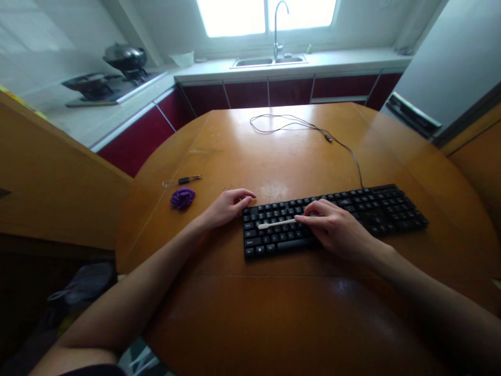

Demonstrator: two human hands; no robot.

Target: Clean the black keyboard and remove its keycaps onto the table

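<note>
A black keyboard lay on a rounded wooden table. The right hand pinched a slim white brush over its left-side keys. The left hand curled at its far left corner; whether it gripped, I couldn't tell.

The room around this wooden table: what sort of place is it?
Most likely a home kitchen: a sink with a tall faucet sits below the window, and cookware stands on a stove at the left.
</note>
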